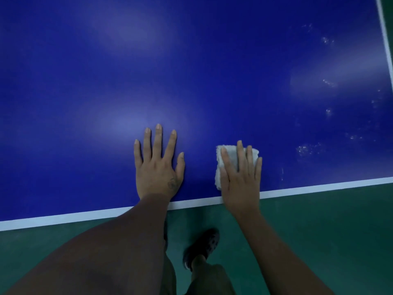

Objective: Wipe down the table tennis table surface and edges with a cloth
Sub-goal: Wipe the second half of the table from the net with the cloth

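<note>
Head view: the left hand (pixel 158 167) lies palm down on the blue table (pixel 191 71), fingers straight and spread wide, holding nothing. Its wrist crosses the white edge line (pixel 85 216) along the near border of the table.

The right hand (pixel 240 173) lies just beside the left hand, apart from it, also palm down. Its fingers are straight and laid flat over a folded grey-white cloth (pixel 232 155), pressing it against the table surface. No finger is curled round the cloth. The cloth shows between the fingers, past the fingertips and along the thumb side of the hand. Its near corner sits just short of the white edge line, and the heel of the right hand overlaps that line.

Pale smudges (pixel 306 149) mark the surface to the outer side of the right hand and beyond it, up toward a second white line (pixel 385 28) on the far right border.

Below the wrists lies a green floor (pixel 319 220). A dark perforated shoe (pixel 202 248) stands on it between the two forearms, with a trouser leg (pixel 208 279) below.
</note>
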The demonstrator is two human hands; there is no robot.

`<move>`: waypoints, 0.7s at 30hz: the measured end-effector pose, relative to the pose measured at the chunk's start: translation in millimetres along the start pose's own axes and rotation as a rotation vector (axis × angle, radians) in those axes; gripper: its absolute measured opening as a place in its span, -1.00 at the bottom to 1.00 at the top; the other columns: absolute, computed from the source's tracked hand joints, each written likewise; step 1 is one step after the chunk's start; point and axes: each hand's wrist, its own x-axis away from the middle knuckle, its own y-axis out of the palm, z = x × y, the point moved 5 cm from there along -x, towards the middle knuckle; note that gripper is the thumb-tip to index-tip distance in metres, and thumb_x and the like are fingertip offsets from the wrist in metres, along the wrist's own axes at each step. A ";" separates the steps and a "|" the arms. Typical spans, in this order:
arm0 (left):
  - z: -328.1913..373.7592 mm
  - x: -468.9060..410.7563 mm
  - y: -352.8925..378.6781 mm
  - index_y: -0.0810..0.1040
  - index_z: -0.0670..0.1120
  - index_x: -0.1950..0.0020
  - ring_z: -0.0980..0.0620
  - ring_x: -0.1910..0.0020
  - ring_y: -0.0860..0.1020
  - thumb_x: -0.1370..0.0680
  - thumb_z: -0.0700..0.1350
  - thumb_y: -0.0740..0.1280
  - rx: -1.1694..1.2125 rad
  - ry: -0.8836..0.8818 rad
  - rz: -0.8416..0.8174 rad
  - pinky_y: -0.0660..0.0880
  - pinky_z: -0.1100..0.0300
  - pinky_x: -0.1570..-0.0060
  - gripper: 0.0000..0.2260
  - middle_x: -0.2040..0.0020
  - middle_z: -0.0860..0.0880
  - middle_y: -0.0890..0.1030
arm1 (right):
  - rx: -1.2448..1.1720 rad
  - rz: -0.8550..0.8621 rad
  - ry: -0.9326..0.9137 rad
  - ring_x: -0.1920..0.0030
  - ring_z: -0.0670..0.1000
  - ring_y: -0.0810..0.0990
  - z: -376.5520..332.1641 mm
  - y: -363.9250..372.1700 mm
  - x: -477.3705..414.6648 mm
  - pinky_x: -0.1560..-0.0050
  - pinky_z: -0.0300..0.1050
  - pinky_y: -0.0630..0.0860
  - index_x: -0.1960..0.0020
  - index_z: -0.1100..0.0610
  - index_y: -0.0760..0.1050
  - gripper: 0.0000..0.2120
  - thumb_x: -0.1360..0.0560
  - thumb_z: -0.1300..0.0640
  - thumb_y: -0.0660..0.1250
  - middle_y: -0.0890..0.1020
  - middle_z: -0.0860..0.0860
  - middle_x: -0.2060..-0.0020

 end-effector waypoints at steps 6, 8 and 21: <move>-0.6 1.8 -0.9 -0.02 0.11 -0.78 -0.16 -0.76 -0.16 -0.74 0.27 -0.09 0.015 -0.003 -0.001 -0.10 -0.26 -0.70 -0.38 -0.79 -0.07 -0.08 | -0.055 0.021 -0.011 -0.76 0.18 -0.03 -0.6 12.8 42.0 -0.70 0.36 0.00 -0.77 -0.04 0.07 -0.45 -0.80 -0.08 -0.06 0.05 0.09 -0.76; 0.7 2.0 -3.7 -0.03 0.10 -0.78 -0.16 -0.76 -0.16 -0.74 0.27 -0.10 0.013 0.003 -0.009 -0.11 -0.25 -0.70 -0.38 -0.79 -0.07 -0.08 | -0.040 -0.005 -0.015 -0.75 0.21 -0.03 9.5 14.7 61.6 -0.68 0.40 0.04 -0.78 -0.02 0.04 -0.43 -0.79 -0.06 -0.03 0.03 0.10 -0.76; 96.2 -74.5 -12.7 0.24 -0.10 -0.73 -0.18 -0.75 0.08 -0.77 0.06 0.06 0.126 0.045 0.015 -0.03 -0.22 -0.71 -0.47 -0.74 -0.13 0.18 | -0.034 0.000 -0.169 -0.76 0.11 -0.10 66.6 -18.8 -122.5 -0.72 0.28 -0.06 -0.77 -0.16 -0.10 -0.44 -0.81 -0.14 -0.06 -0.02 0.02 -0.77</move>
